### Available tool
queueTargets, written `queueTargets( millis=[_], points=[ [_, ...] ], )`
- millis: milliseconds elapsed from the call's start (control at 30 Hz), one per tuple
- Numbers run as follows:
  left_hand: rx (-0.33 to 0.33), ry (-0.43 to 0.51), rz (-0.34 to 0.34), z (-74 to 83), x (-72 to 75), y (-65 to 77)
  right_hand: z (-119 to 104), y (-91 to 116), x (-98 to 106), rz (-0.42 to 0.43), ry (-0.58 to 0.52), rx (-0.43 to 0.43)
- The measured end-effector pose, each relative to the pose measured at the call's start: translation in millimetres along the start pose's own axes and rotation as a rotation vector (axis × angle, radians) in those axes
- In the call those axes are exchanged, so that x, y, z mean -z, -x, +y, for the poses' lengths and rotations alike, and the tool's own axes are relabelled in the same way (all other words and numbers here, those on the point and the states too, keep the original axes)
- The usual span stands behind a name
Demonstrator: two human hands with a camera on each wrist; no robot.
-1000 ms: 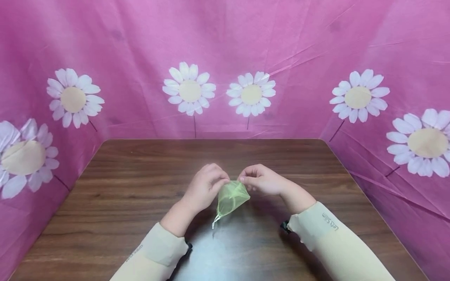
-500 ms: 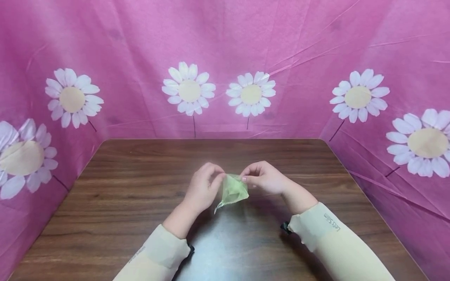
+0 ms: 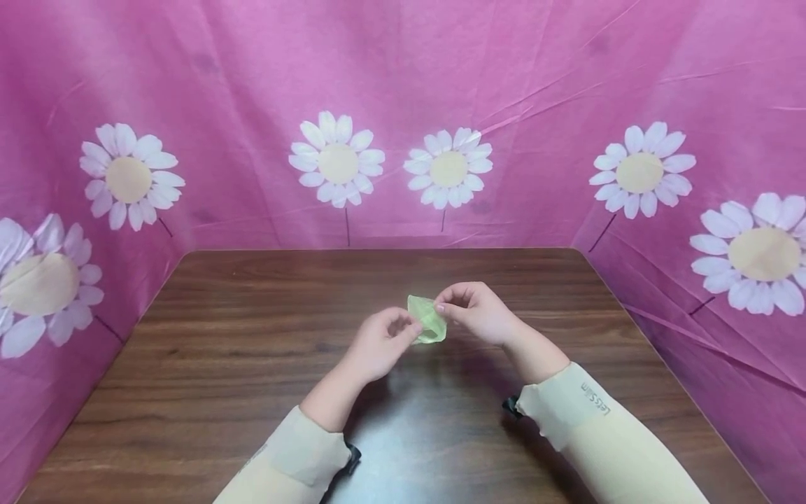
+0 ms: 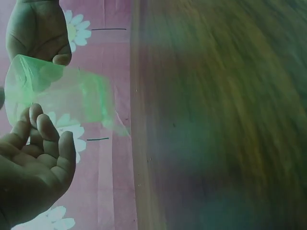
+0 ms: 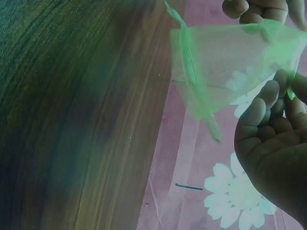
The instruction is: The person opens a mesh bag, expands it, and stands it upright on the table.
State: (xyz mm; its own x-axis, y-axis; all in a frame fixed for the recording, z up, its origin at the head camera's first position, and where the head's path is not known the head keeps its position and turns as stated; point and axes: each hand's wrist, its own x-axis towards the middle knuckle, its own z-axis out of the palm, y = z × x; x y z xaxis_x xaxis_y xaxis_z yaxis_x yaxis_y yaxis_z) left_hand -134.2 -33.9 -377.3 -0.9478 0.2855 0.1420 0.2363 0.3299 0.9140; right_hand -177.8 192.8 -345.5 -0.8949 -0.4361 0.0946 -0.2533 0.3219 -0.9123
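A sheer light-green drawstring pouch is held above the table between both hands. My left hand pinches its near left side between thumb and fingertips. With thumb and forefinger, my right hand pinches its right edge. In the left wrist view the pouch hangs see-through, one end held near the left fingers. The right wrist view shows the gathered drawstring channel of the pouch at the end away from the hands, with cord ends sticking out on both sides.
A brown wood-grain table lies beneath the hands. Behind and around it hangs a pink cloth printed with large white daisies. Pale sleeves with dark bands at the wrists cover both forearms.
My left hand has shifted right and slightly nearer, and the pouch has turned so its drawstring end no longer shows in the head view. My right hand has risen a little.
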Motion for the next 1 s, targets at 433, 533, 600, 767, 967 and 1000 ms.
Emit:
queueTargets(
  millis=[433,533,600,767,967,1000],
  points=[
    [0.047,-0.039,0.067,0.8,9.7,-4.1,-1.7,0.6,-3.6,0.132,0.210,0.052],
    [0.092,-0.057,0.064,3.3,12.6,-5.4,-3.6,1.9,-6.4,0.154,0.260,0.056],
    [0.122,-0.052,0.070,4.4,13.0,-6.3,-5.3,2.8,-8.2,0.157,0.278,0.063],
    [0.151,-0.047,0.086,5.4,10.6,-7.6,-9.5,3.7,-12.0,0.124,0.303,0.036],
    [0.129,-0.131,0.130,5.3,6.2,-8.3,-7.4,0.9,-17.4,0.050,0.353,-0.010],
    [0.126,-0.141,0.139,5.9,6.0,-8.4,-7.2,0.4,-18.2,0.039,0.365,-0.009]
  ],
)
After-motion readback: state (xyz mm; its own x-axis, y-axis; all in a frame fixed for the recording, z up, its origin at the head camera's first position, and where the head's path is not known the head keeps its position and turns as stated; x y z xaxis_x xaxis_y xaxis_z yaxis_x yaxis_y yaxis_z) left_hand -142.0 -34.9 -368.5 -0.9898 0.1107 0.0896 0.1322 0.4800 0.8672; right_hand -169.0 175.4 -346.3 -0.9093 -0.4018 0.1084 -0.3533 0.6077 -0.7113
